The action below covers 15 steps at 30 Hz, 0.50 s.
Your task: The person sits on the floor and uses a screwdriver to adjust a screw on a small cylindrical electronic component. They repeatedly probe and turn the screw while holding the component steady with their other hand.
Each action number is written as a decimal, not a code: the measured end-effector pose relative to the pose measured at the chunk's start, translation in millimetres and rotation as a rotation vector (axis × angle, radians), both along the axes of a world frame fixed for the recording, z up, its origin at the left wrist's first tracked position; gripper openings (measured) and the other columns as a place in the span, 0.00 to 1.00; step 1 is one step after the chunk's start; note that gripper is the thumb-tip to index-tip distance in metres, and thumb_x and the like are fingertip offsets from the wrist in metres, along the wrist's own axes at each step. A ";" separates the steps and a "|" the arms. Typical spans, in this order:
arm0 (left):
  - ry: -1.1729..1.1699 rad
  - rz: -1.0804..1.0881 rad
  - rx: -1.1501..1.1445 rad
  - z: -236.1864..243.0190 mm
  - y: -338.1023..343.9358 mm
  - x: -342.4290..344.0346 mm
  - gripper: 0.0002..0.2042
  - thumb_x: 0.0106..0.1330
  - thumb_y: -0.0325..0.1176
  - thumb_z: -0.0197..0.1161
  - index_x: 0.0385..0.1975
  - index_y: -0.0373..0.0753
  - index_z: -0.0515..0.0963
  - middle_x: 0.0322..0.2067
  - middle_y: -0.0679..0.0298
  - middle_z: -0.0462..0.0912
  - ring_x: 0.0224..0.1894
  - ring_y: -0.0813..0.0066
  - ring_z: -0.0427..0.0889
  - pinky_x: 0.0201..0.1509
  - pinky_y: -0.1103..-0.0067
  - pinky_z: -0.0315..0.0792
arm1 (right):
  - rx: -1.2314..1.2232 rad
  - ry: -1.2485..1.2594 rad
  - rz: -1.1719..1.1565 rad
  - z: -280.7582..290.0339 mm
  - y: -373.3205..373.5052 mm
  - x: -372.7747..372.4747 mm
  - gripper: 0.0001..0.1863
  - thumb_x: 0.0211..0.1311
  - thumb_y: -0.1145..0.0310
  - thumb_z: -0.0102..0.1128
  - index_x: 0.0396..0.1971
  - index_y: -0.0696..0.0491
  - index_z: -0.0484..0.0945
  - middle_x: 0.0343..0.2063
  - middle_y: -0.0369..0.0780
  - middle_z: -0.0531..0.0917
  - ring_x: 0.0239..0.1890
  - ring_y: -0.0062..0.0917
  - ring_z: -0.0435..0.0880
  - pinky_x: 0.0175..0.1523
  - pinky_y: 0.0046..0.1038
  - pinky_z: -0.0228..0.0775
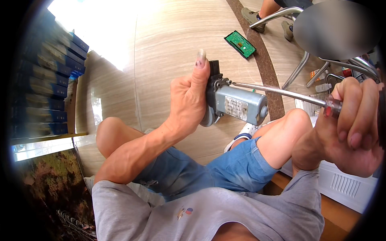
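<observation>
1. Floor (pixel 177 36): pale, glossy tiles, crossed toward its right side by a brown strip (pixel 268 74).
2. Boxes (pixel 42 92): blue, stacked along the floor's left edge.
3. Chair (pixel 297 70): metal legs standing at the floor's far right corner, near another person's shoe (pixel 252 18).
4. White unit (pixel 345 184): vented, at the floor's near right corner.
5. Right hand (pixel 349 120): fingers curled round the screwdriver's clear, reddish handle.
6. Motor (pixel 240 105): grey, labelled, joined to a black housing (pixel 213 90); held above the middle of the floor, its free end pointing right and slightly down.
7. Left hand (pixel 187 90): gripping the housing, thumb upright; the other fingertips are hidden.
8. Screwdriver (pixel 281 90): its shaft runs left to the motor's upper corner, beside the housing.
9. Board (pixel 240 44): green, lying on the floor, at the strip's left edge.
10. Screw (pixel 229 82): at the screwdriver's tip; whether they touch I cannot tell.
</observation>
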<state>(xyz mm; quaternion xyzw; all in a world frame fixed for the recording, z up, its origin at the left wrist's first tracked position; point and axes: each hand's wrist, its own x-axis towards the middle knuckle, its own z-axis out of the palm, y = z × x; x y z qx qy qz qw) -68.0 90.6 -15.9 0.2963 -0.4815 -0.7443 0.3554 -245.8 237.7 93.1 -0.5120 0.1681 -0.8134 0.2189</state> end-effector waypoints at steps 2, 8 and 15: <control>-0.005 0.006 -0.010 -0.5 -0.3 0.0 0.29 0.71 0.55 0.49 0.17 0.35 0.78 0.18 0.71 0.75 0.22 0.88 0.67 0.24 0.86 0.63 | 0.003 -0.002 -0.001 -1.0 -0.4 -0.7 0.13 0.68 0.65 0.48 0.36 0.60 0.75 0.20 0.32 0.68 0.15 0.12 0.64 0.17 0.15 0.53; -0.003 0.008 -0.033 -0.3 0.8 -0.6 0.30 0.71 0.55 0.49 0.17 0.35 0.78 0.18 0.71 0.75 0.22 0.88 0.67 0.23 0.85 0.62 | 0.005 -0.004 0.001 -1.6 -1.0 0.5 0.12 0.67 0.65 0.49 0.36 0.60 0.75 0.20 0.33 0.69 0.15 0.12 0.64 0.17 0.14 0.54; -0.006 0.002 -0.078 -7.4 -1.9 -1.7 0.28 0.69 0.58 0.49 0.22 0.37 0.80 0.19 0.68 0.79 0.18 0.86 0.73 0.19 0.86 0.67 | 0.008 -0.004 -0.005 -3.0 -0.3 -0.3 0.12 0.66 0.66 0.50 0.36 0.60 0.75 0.21 0.33 0.70 0.15 0.12 0.65 0.17 0.14 0.54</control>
